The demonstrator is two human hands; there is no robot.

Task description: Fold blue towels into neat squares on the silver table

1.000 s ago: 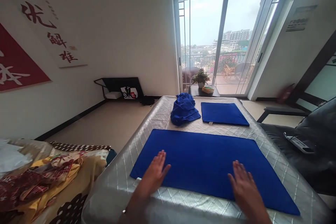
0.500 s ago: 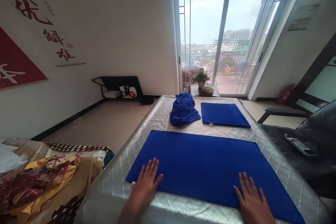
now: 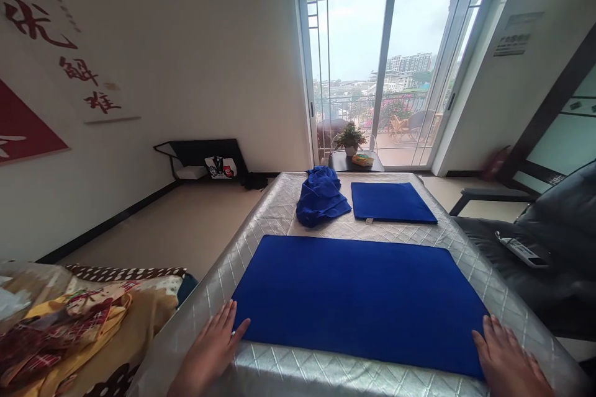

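A large blue cloth [image 3: 354,298] lies flat and smooth on the quilted silver table cover [image 3: 335,372]. My left hand [image 3: 209,344] rests flat at its near left corner, thumb spread from the fingers. On the opposite side, my right hand [image 3: 510,356] lies over the near right corner with the fingers stretched out; the corner under it is hidden. Beyond the large cloth sits a neatly folded blue cloth [image 3: 391,201] with a small white tag. Beside that one is a crumpled blue cloth [image 3: 321,198] in a heap.
To the left, patterned and yellow fabrics [image 3: 93,322] are piled low. A black armchair [image 3: 498,236] stands at the right, with a power strip [image 3: 521,251] on its seat. Past the table's far end, a potted plant [image 3: 351,136] stands before the sliding glass door [image 3: 344,43].
Both hands have moved outward, the left to the cloth's left corner and the right to its right edge. The view has shifted slightly to the right.
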